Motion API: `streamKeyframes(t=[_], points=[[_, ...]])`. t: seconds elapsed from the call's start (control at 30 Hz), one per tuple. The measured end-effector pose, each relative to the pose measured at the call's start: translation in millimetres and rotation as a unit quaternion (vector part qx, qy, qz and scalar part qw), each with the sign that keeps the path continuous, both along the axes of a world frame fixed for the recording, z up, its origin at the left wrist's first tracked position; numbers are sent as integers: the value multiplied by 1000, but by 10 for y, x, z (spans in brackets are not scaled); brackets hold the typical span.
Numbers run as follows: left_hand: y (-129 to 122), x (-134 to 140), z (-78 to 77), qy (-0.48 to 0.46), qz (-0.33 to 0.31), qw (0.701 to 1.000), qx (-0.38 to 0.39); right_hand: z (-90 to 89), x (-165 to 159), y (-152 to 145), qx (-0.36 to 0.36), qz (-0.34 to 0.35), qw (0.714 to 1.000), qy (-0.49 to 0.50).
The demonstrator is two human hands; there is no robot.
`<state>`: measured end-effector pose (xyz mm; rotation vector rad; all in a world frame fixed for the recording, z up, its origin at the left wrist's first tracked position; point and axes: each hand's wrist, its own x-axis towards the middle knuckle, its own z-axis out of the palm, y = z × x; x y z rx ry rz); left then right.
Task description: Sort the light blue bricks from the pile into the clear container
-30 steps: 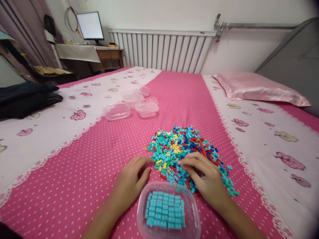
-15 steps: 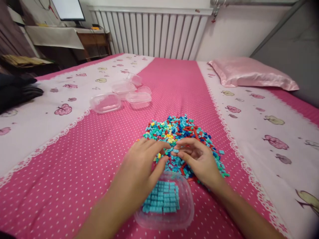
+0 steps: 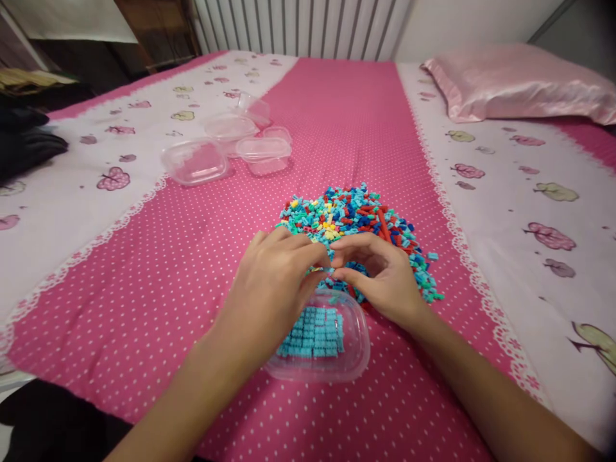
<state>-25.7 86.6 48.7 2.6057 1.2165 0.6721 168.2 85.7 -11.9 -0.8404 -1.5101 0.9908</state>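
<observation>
My left hand (image 3: 276, 273) and my right hand (image 3: 382, 276) meet fingertip to fingertip over the near side of a pile of small toy building bricks (image 3: 351, 215). Pinched between thumb and fingers of both hands is a tiny light-blue building brick (image 3: 328, 270), mostly hidden by the fingertips. Just below the hands lies a clear plastic container (image 3: 359, 343). Inside it, light-blue bricks (image 3: 317, 333) stand in neat, tight rows, partly covered by my left hand. The loose pile mixes blue, teal, red and yellow pieces.
Several clear plastic containers (image 3: 195, 163) sit farther back on the left of the pink dotted bedspread (image 3: 202, 256). A pink pillow (image 3: 520, 83) rests at the back right. Dark cloth (image 3: 29, 144) lies at the left edge, and a radiator (image 3: 298, 29) stands behind the bed.
The view has tipped downward. My left thumb and fingers have closed at the light-blue brick that my right hand was holding, and the two hands have come together.
</observation>
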Motion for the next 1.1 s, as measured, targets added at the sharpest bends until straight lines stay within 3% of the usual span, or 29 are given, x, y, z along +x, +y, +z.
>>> streamKeyframes(t=[0.37, 0.6, 0.9, 1.1], points=[[-11, -9, 12, -11, 8, 1000, 26, 17, 16, -31, 6, 7, 1000, -9], [-224, -293, 44, 59, -14, 998, 30, -6, 43, -42, 13, -17, 998, -56], [-358, -223, -83, 187, 89, 977, 52, -23, 45, -63, 34, -41, 989, -136], [-323, -379, -163, 190, 38, 980, 43, -9, 38, -70, 40, -42, 986, -154]])
